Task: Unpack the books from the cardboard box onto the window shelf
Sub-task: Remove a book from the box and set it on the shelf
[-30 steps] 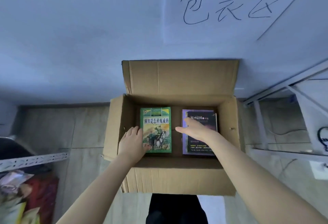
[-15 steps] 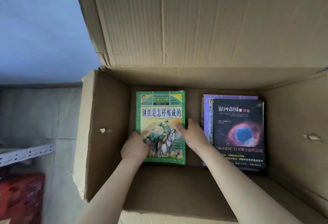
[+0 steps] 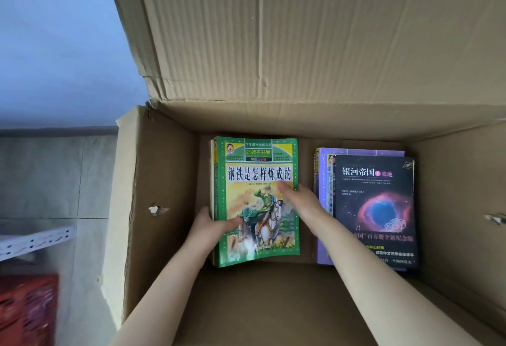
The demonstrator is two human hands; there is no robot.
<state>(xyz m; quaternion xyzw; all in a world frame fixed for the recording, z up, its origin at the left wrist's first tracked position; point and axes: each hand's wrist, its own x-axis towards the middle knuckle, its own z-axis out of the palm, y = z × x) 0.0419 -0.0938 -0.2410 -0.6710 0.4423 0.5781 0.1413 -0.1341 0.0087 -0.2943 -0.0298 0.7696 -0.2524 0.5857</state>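
An open cardboard box [image 3: 153, 186] fills the view, its far flap standing up. Inside on the left lies a green book [image 3: 254, 170] with a horse rider on its cover, on top of a small stack. My left hand [image 3: 210, 225] grips its left edge, thumb on the cover. My right hand [image 3: 298, 200] grips its right edge, thumb on the cover and fingers tucked beside the stack. To the right lies a dark book with a nebula cover [image 3: 375, 208] on a purple book [image 3: 356, 151]. The window shelf is out of view.
Left of the box are a tiled floor [image 3: 54, 175], a pale wall, a white perforated metal rail [image 3: 35, 238] and a red crate-like object [image 3: 27, 310]. The box's tall walls close in on the books from all sides.
The view has closed in on the box. Both hands went from reaching over the books to gripping the green book's two side edges.
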